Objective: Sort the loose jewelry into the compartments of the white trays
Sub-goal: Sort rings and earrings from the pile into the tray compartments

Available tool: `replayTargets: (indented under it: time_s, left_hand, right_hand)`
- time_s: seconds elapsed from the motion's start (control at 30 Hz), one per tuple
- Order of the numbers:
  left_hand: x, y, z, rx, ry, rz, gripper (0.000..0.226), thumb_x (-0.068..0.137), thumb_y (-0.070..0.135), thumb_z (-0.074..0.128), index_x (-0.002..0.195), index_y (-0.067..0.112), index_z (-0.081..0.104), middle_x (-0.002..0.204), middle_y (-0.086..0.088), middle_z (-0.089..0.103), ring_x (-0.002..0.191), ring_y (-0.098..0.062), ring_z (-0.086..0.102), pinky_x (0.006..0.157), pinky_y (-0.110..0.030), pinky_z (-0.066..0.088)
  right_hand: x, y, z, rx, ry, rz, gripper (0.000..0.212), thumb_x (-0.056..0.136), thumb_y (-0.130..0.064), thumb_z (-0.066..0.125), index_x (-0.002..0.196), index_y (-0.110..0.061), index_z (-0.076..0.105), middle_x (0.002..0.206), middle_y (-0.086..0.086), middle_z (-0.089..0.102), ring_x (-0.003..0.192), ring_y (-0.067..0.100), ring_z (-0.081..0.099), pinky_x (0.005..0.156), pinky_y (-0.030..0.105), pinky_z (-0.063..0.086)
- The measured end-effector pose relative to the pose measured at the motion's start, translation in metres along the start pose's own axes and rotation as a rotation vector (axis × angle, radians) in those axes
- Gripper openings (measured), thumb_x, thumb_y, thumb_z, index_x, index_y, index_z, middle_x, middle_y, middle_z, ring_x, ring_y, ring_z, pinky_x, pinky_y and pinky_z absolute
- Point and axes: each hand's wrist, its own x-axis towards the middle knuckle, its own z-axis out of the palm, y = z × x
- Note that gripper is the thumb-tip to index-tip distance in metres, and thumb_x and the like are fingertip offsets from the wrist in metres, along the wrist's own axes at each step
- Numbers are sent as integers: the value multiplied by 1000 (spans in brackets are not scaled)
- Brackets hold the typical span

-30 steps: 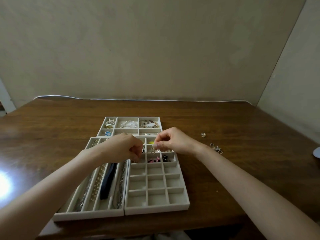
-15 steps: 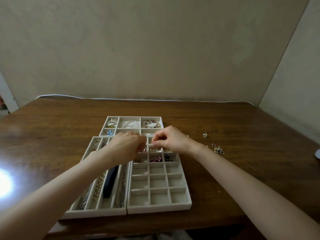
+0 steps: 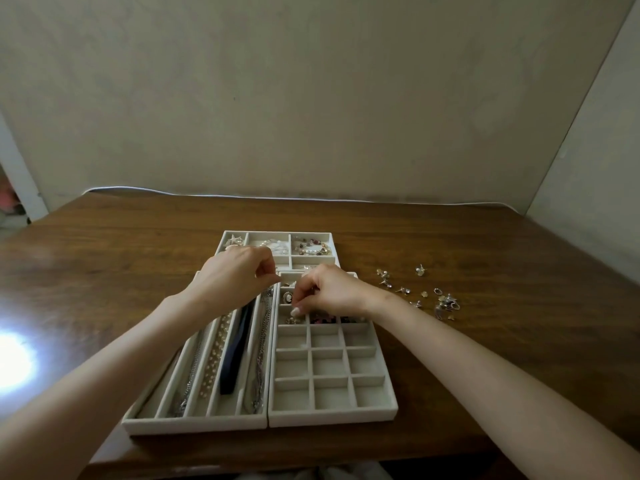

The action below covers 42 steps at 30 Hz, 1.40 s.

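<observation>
Three white trays [image 3: 332, 418] on a wooden table [image 3: 485, 358]; back tray [image 3: 277, 233], wide compartments, beaded bracelets [image 3: 311, 247] inside; slotted tray [image 3: 194, 424], front left, with chains [image 3: 259, 368], a pearl strand [image 3: 214, 355] and a dark blue band [image 3: 235, 358] lying lengthwise in separate slots; grid tray [image 3: 389, 375], front right, touching the slotted tray, small pieces in its far rows.

Left hand [image 3: 235, 275]: over the far end of the slotted tray; fingers curled, thumb and forefinger tips together; anything pinched is too small to tell.

Right hand [image 3: 332, 292]: over the far rows of the grid tray; fingers curled downward, fingertips [image 3: 296, 310] just above a small silver piece [image 3: 294, 320] in the left column; contact or hold cannot be told.

Loose jewelry [image 3: 426, 292]: studs and rings scattered on the table right of the grid tray, near the right wrist.
</observation>
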Motion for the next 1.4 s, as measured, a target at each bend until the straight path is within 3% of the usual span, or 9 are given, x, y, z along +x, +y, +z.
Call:
replayTargets:
  time_s: [0.1, 0.2, 0.3, 0.43, 0.7, 0.8, 0.93, 1.07, 1.4]
  left_hand:
    - [-1, -1, 1, -19, 3, 3, 16, 88, 37, 58, 91, 21, 61, 88, 8, 63, 79, -12, 56, 66, -26, 44]
    - [-1, 0, 1, -39, 14, 7, 14, 88, 35, 59, 90, 21, 61, 86, 7, 62, 78, -12, 56, 65, -25, 43]
    - [-2, 1, 1, -50, 11, 12, 13, 88, 33, 59, 89, 20, 60, 85, 7, 62, 76, -12, 55, 65, -25, 44]
    - [-2, 1, 2, -49, 14, 21, 13, 88, 34, 59, 89, 21, 60, 85, 7, 62, 76, -12, 55, 64, -24, 42]
    - [1, 6, 1, -46, 14, 39, 14, 89, 33, 59, 90, 19, 62, 85, 7, 62, 77, -13, 56, 69, -27, 47]
    - [3, 9, 0, -57, 6, 59, 12, 88, 31, 60, 89, 20, 63, 80, 10, 59, 72, -10, 54, 63, -22, 44]
    - [2, 19, 3, -19, -194, 180, 8, 85, 31, 64, 91, 25, 67, 82, 16, 56, 75, -2, 53, 62, -12, 38]
    - [-1, 27, 12, 60, -280, 205, 16, 83, 38, 64, 95, 28, 70, 87, 15, 57, 85, -5, 56, 77, -23, 49]
    - [2, 26, 18, 114, -272, 181, 11, 85, 30, 64, 92, 23, 67, 85, 12, 56, 81, -7, 55, 69, -22, 46]
  right_hand:
    - [1, -3, -4, -110, 0, -25, 13, 81, -16, 73, 90, -6, 72, 94, 9, 67, 69, 9, 58, 61, 22, 50]
    - [2, -7, -6, -323, 36, -80, 14, 80, -24, 74, 87, -12, 72, 91, -1, 61, 76, 7, 54, 66, 23, 47]
    - [2, -10, -3, -510, 78, -128, 18, 80, -32, 72, 82, -15, 65, 88, -5, 54, 85, 14, 54, 71, 29, 47]
    - [2, -9, 2, -581, 104, -184, 18, 82, -28, 69, 76, -20, 54, 87, -6, 51, 85, 16, 54, 66, 27, 39]
    - [-4, -3, -7, -361, 212, -139, 13, 83, -33, 69, 83, -21, 65, 84, -9, 57, 76, 6, 51, 68, 25, 40]
    - [-9, 4, -15, -246, 230, -119, 8, 85, -27, 68, 82, -20, 68, 80, -10, 60, 73, 2, 53, 70, 26, 44]
    - [-19, 17, -25, -151, 290, -74, 9, 87, -24, 66, 87, -16, 70, 86, -3, 66, 80, 8, 58, 77, 29, 51]
    - [-27, 27, -28, -113, 302, -67, 7, 87, -24, 66, 85, -17, 69, 84, -5, 65, 77, 5, 56, 74, 25, 49]
    - [-38, 40, -38, -42, 366, -53, 6, 88, -22, 65, 88, -16, 69, 82, -10, 63, 77, 0, 57, 66, 7, 43]
